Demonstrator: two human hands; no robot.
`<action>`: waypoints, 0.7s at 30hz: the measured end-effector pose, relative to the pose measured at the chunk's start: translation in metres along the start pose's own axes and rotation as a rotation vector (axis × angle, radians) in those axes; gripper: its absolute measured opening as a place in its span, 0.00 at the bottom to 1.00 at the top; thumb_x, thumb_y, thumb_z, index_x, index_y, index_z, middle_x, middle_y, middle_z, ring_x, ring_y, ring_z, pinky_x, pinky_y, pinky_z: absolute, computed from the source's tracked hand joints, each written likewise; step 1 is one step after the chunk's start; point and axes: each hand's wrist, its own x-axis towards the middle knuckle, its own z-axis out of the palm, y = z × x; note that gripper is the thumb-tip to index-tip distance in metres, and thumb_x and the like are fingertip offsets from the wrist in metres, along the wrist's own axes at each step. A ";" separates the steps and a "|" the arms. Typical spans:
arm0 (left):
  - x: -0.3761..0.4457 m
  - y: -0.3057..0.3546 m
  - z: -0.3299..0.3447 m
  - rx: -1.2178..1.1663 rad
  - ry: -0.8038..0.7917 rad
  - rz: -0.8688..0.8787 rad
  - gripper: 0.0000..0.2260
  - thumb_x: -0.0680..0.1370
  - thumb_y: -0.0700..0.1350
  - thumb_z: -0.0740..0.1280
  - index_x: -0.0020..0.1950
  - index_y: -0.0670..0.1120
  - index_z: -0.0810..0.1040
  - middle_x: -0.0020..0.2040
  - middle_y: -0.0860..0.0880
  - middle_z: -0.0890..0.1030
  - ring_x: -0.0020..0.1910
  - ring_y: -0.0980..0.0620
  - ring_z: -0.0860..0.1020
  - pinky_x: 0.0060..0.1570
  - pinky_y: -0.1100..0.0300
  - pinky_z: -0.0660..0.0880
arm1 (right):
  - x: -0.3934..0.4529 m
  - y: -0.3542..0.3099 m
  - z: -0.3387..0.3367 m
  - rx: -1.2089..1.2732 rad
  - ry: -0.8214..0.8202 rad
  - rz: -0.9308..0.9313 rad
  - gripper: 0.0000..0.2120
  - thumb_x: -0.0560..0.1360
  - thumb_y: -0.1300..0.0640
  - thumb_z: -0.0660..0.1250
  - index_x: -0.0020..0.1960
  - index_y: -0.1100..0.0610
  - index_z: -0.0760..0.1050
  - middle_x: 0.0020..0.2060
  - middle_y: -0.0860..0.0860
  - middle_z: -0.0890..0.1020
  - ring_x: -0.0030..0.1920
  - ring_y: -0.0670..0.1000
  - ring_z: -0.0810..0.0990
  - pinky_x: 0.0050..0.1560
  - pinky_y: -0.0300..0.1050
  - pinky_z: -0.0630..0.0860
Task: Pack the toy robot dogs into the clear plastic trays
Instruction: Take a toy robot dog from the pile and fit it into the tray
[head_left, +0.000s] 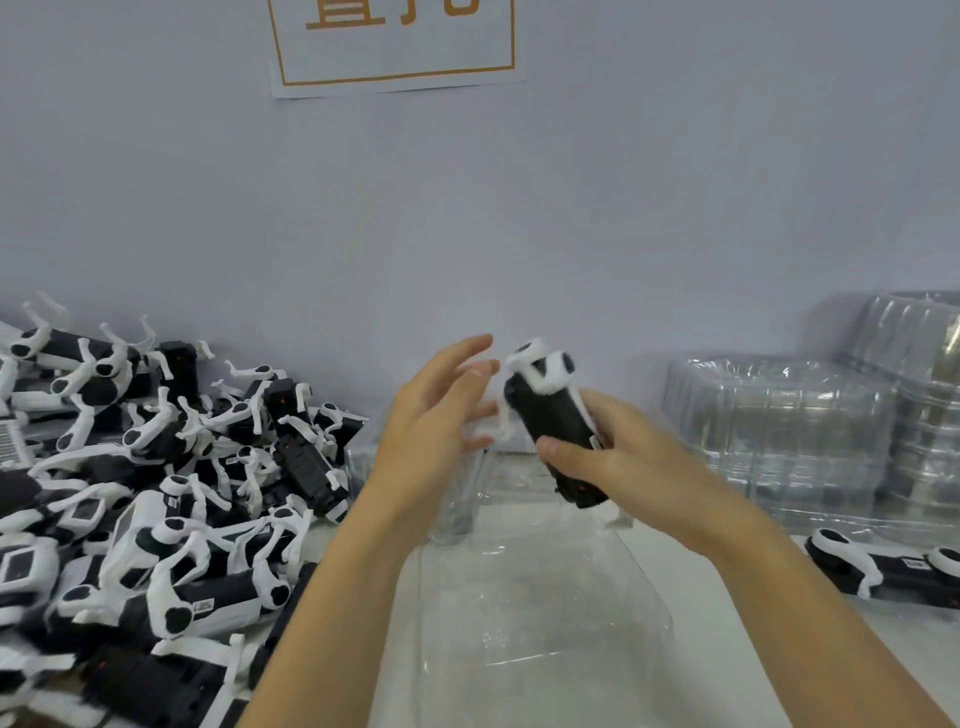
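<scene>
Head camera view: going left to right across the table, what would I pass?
Pile of toy robot dogs → left hand → toy dog gripped by the right hand → stacks of clear trays.

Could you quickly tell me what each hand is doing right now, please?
Left hand: open, fingers spread, holding nothing, beside the toy.
Right hand: closed around a black-and-white toy robot dog, above the clear plastic tray.

A white paper sign (395, 47) with an orange border and orange characters hangs on the far pale grey wall (623, 208), above the white tabletop (727, 597).
</scene>
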 end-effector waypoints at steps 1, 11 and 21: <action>0.000 0.000 -0.003 0.015 -0.044 -0.001 0.13 0.83 0.41 0.63 0.62 0.54 0.82 0.58 0.52 0.84 0.54 0.50 0.83 0.48 0.57 0.81 | -0.001 -0.002 0.000 -0.063 -0.035 -0.010 0.05 0.77 0.56 0.70 0.51 0.55 0.75 0.35 0.51 0.80 0.35 0.49 0.81 0.40 0.44 0.79; -0.007 0.005 -0.019 0.280 -0.222 0.086 0.16 0.77 0.30 0.69 0.60 0.47 0.82 0.57 0.45 0.82 0.47 0.48 0.84 0.46 0.64 0.78 | -0.006 -0.006 -0.014 -0.254 -0.131 -0.047 0.09 0.73 0.57 0.73 0.47 0.44 0.77 0.34 0.43 0.79 0.35 0.46 0.78 0.42 0.47 0.76; 0.001 0.004 -0.007 0.550 -0.029 -0.069 0.14 0.76 0.38 0.73 0.60 0.50 0.82 0.54 0.53 0.84 0.49 0.58 0.82 0.46 0.69 0.76 | 0.004 0.010 -0.001 -0.406 0.044 -0.002 0.08 0.71 0.50 0.75 0.44 0.43 0.75 0.38 0.44 0.80 0.37 0.46 0.79 0.35 0.41 0.72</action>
